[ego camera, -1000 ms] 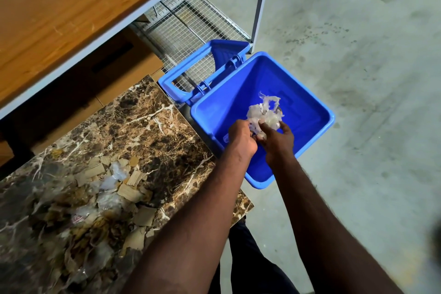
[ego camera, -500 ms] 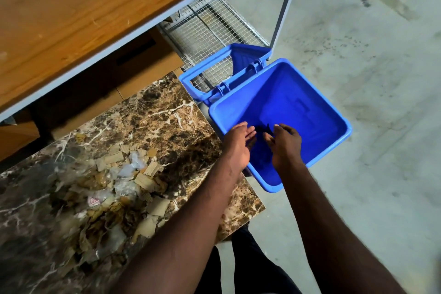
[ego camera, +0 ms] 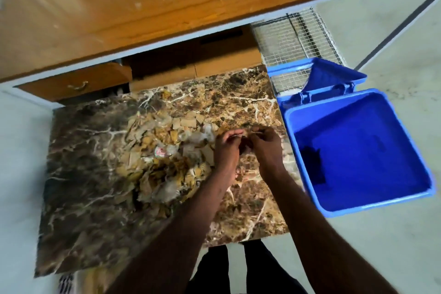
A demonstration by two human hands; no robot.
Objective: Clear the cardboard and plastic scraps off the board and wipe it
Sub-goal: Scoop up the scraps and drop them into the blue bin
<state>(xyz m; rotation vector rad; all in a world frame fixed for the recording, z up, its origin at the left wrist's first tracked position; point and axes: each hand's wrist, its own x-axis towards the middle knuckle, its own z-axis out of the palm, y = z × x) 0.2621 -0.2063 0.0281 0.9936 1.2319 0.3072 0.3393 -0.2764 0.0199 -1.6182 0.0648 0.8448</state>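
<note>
A brown marbled board [ego camera: 95,174] carries a heap of cardboard and clear plastic scraps [ego camera: 164,150] at its middle. My left hand [ego camera: 226,148] and my right hand [ego camera: 265,145] hover side by side at the heap's right edge, fingers loosely curled and pointing down at the scraps. Motion blur hides the fingertips; I see nothing held in either hand. A blue plastic bin [ego camera: 381,131] stands on the floor right of the board, its lid [ego camera: 334,74] swung open behind it. Something dark lies at the bin's bottom.
A wooden table top [ego camera: 143,7] overhangs the board's far side. Under it sit a cardboard box [ego camera: 214,64], a wooden drawer [ego camera: 76,81] and a wire mesh rack [ego camera: 293,38]. Grey concrete floor surrounds the board. My legs stand at its near edge.
Both hands held a wad of plastic scraps over the bin, let it fall in, then drew back left to the heap on the board. The view swung left with them.
</note>
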